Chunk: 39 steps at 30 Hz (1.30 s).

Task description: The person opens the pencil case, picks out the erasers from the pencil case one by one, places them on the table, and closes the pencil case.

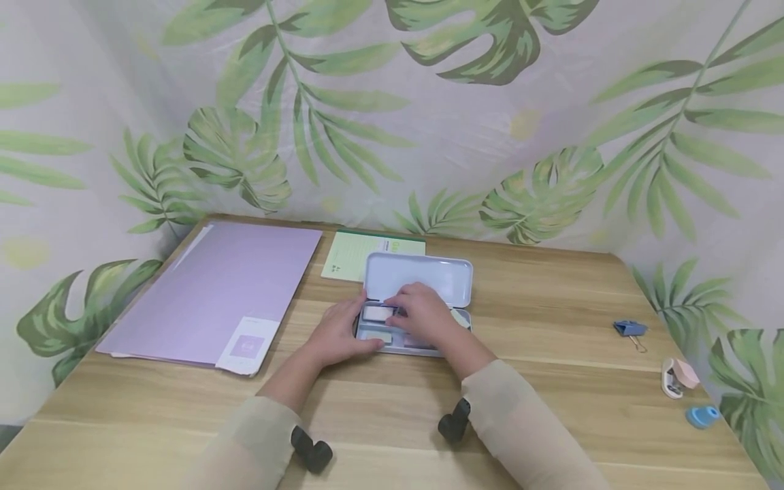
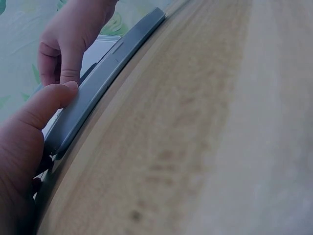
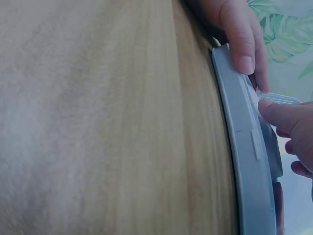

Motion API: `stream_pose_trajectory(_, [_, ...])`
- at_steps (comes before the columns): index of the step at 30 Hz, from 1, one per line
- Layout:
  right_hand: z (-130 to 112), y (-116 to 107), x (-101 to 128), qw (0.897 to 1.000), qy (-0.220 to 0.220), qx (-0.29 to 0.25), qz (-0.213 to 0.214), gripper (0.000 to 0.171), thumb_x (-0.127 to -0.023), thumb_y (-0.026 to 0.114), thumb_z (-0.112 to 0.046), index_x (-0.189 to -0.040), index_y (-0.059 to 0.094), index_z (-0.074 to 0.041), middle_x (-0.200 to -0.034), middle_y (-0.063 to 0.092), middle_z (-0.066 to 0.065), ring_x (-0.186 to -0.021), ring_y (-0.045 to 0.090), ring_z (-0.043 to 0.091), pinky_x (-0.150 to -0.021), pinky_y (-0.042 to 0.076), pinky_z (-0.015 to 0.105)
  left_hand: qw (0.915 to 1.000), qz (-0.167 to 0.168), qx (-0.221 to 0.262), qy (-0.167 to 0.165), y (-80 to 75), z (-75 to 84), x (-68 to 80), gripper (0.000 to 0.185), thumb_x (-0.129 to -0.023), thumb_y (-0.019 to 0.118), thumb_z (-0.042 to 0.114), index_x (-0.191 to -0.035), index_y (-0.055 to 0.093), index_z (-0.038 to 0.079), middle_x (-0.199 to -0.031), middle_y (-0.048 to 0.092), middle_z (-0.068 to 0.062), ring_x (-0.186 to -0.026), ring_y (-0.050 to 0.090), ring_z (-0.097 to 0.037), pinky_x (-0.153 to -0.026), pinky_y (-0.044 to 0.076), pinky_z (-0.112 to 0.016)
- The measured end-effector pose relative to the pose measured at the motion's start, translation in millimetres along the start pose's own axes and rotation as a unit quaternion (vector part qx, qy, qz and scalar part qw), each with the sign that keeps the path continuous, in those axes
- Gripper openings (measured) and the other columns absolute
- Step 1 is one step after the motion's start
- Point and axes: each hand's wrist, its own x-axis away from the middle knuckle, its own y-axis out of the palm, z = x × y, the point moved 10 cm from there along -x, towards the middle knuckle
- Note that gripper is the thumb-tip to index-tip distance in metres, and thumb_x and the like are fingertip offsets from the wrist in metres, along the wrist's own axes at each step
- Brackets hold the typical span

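A pale blue-grey tin case [image 1: 398, 348] lies open in the middle of the wooden table, its lid [image 1: 422, 275] tipped back. My left hand [image 1: 339, 333] grips the tin's left end, its thumb [image 2: 46, 103] lying on the front rim [image 2: 107, 68]. My right hand [image 1: 422, 313] reaches into the tin, its curled fingers pinching a small white, clear-lidded box [image 1: 376, 313] that sits in the left part. The right wrist view shows the right fingertip [image 3: 281, 115] touching that box [image 3: 279, 98], next to the left thumb [image 3: 239, 36] on the rim [image 3: 242, 142]. Other small items in the tin are mostly hidden.
A purple folder [image 1: 214, 292] lies at the left and a green notebook [image 1: 355, 253] behind the tin. At the right edge are a blue binder clip [image 1: 631, 330], a pink-and-white small gadget [image 1: 676, 378] and a small blue round item [image 1: 702, 416]. Leaf-print fabric walls surround the table.
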Motion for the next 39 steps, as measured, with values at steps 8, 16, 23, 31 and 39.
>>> stream_pose_trajectory(8, [0, 7, -4, 0.998, 0.002, 0.047, -0.03, 0.032, -0.087, 0.074, -0.031, -0.115, 0.074, -0.016, -0.102, 0.068, -0.001, -0.099, 0.06, 0.017, -0.096, 0.048, 0.033, 1.0, -0.001, -0.001, -0.001, 2.9, 0.2, -0.8, 0.108, -0.074, 0.072, 0.054, -0.154, 0.024, 0.0, -0.152, 0.043, -0.019, -0.139, 0.041, -0.035, -0.116, 0.028, -0.054])
stream_pose_trajectory(16, [9, 1, 1, 0.999, 0.038, -0.001, -0.007, 0.028, -0.088, 0.071, -0.029, -0.112, 0.074, -0.014, -0.103, 0.069, -0.001, -0.102, 0.058, 0.017, -0.1, 0.046, 0.034, 1.0, -0.005, 0.0, -0.003, 6.1, 1.3, -2.0, 0.108, -0.074, 0.073, 0.054, -0.154, 0.025, 0.0, -0.152, 0.042, -0.02, -0.14, 0.04, -0.036, -0.117, 0.028, -0.054])
stream_pose_trajectory(23, [47, -25, 31, 0.979, 0.097, -0.154, 0.093, 0.03, -0.083, 0.073, -0.025, -0.108, 0.073, -0.008, -0.103, 0.071, 0.007, -0.106, 0.059, 0.025, -0.096, 0.049, 0.041, 0.9999, -0.008, 0.004, -0.011, 6.1, -0.8, -2.8, 0.11, -0.073, 0.074, 0.054, -0.155, 0.023, 0.002, -0.153, 0.041, -0.02, -0.14, 0.04, -0.036, -0.117, 0.027, -0.054])
stream_pose_trajectory(31, [116, -39, 86, 0.934, 0.235, -0.241, 0.119, 0.035, -0.087, 0.068, -0.025, -0.117, 0.067, -0.006, -0.119, 0.064, 0.014, -0.114, 0.058, 0.031, -0.101, 0.046, 0.05, 0.9998, -0.008, -0.003, -0.018, 3.3, -4.5, -2.2, 0.11, -0.073, 0.073, 0.055, -0.155, 0.023, 0.001, -0.153, 0.04, -0.02, -0.141, 0.038, -0.036, -0.117, 0.027, -0.054])
stream_pose_trajectory(39, [185, -36, 146, 0.909, 0.331, -0.213, 0.14, 0.041, -0.09, 0.064, -0.028, -0.123, 0.064, -0.003, -0.124, 0.062, 0.019, -0.118, 0.056, 0.035, -0.103, 0.043, 0.052, 0.9997, -0.013, -0.002, -0.019, 2.3, -1.5, -1.5, 0.11, -0.073, 0.073, 0.054, -0.155, 0.022, 0.0, -0.154, 0.039, -0.021, -0.142, 0.037, -0.037, -0.118, 0.026, -0.054])
